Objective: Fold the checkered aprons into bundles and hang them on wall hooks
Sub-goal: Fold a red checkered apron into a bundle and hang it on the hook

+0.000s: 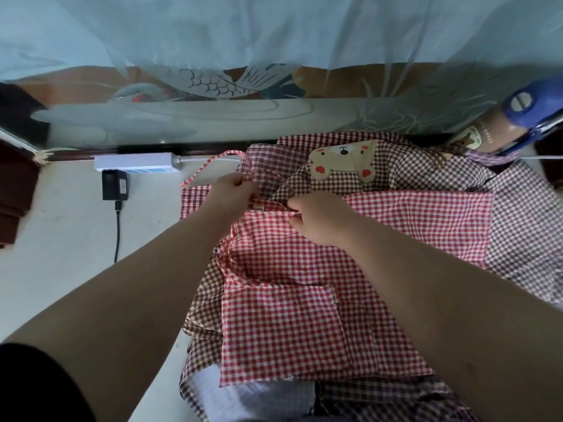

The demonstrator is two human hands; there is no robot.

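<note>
red-and-white checkered apron [304, 284] lies spread on top of a heap of other checkered aprons, on a pale tabletop [61, 239]. left hand [234, 193]: fingers curled, pinching the apron's top edge where a red checkered tie strap [210, 164] leaves it. the strap loops up and off to the left, its end resting on the tabletop. right hand [320, 220]: fingers curled, gripping the same top hem just beside the left hand. both forearms reach over the cloth. behind the red apron lies a brown checkered apron [411, 169] bearing a bear patch [344, 161]. a purple-toned checkered apron [524, 226] lies to the right. more brown check shows at the near left edge of the heap. white power strip [137, 162] sits at the table's far edge, a black adapter [114, 184] just in front of it, a black cable [117, 233] running toward the viewer. blue clamp [536, 111] at far right. sheer pale sheeting [274, 32] hangs above.
</note>
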